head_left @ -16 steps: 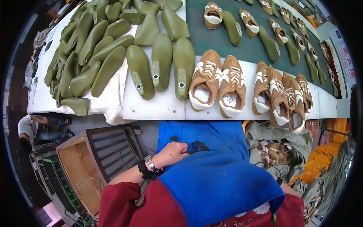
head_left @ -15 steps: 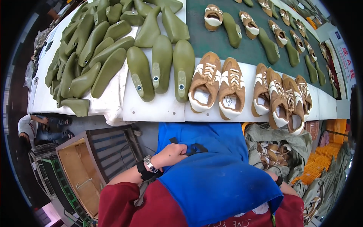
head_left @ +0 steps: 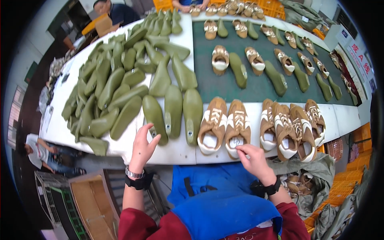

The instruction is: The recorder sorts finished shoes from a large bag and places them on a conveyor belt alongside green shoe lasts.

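My left hand (head_left: 143, 146) is raised at the table's near edge, thumb and fingers apart, beside the heel of a green shoe last (head_left: 153, 114). Two more lasts stand in line with it, a middle one (head_left: 173, 110) and a right one (head_left: 193, 114). My right hand (head_left: 254, 161) has its fingers pinched at the heel opening of a brown sneaker (head_left: 237, 124) with white stripes and laces; the grip is partly hidden. A matching sneaker (head_left: 213, 126) sits just left of it, toe pointing away.
Green lasts (head_left: 112, 86) are heaped on the white left part of the table. Several sneakers (head_left: 286, 132) cluster at right. Sneakers and lasts stand in rows on the green belt (head_left: 256, 88). A sack of shoes (head_left: 298, 186) is below right. Other people (head_left: 122, 15) are across the table.
Both hands have risen from the blue apron to the table edge, the left toward the lasts and the right to a sneaker. The view has tilted up, showing more of the far side.
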